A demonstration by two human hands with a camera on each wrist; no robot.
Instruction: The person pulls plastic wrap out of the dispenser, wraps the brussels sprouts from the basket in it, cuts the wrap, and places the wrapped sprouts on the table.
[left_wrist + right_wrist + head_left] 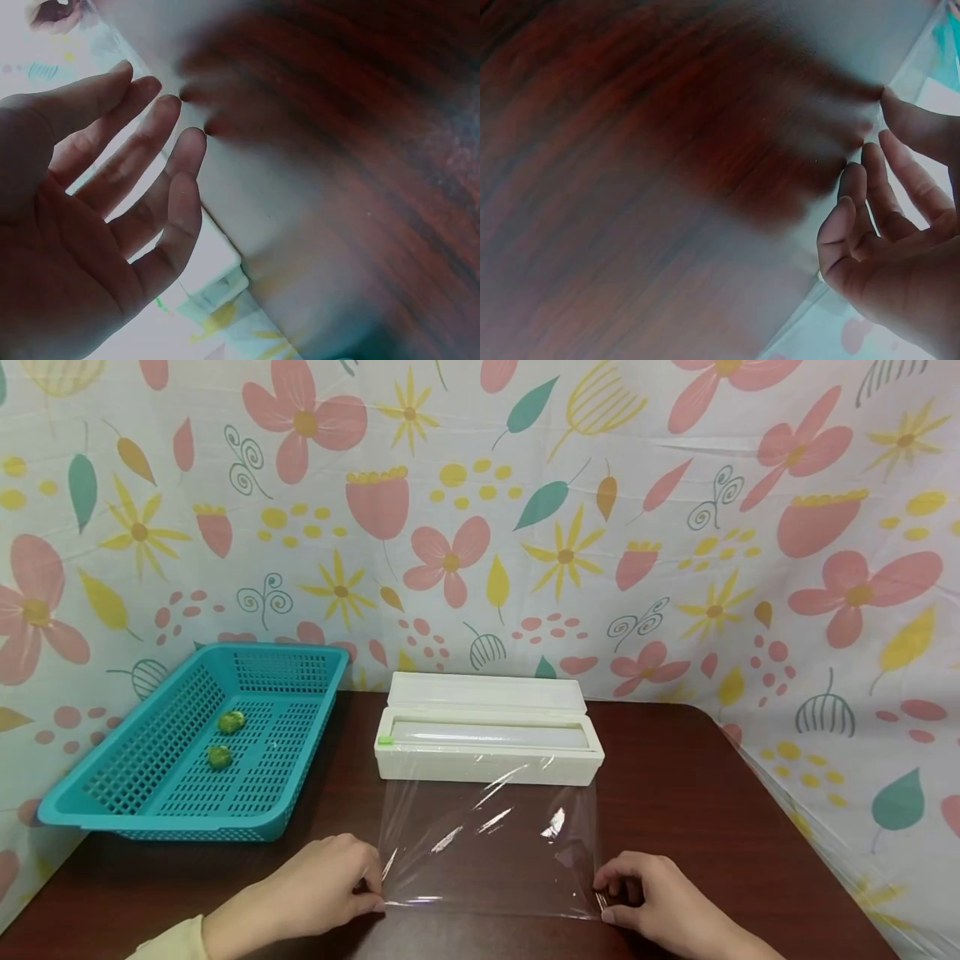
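Note:
A sheet of clear plastic wrap [487,852] stretches from a white wrap dispenser box [487,767] toward the front of the table. At its near left corner, my left hand [318,887] pinches the film between thumb and fingers. My right hand [660,897] pinches the near right corner the same way. The dispenser's lid [487,692] is raised at the back, and the film roll [491,734] shows inside. A small green slider [386,740] sits at the box's left end. Both wrist views show the left hand [97,202] and right hand [900,232] with bent fingers close over the tabletop.
To the left stands a teal plastic basket [307,777] with perforated sides. Inside lie two small green lumps, one farther back [231,721] and one nearer [219,757]. The dark wooden table [675,785] meets a flower-patterned curtain [465,485] behind and at the right.

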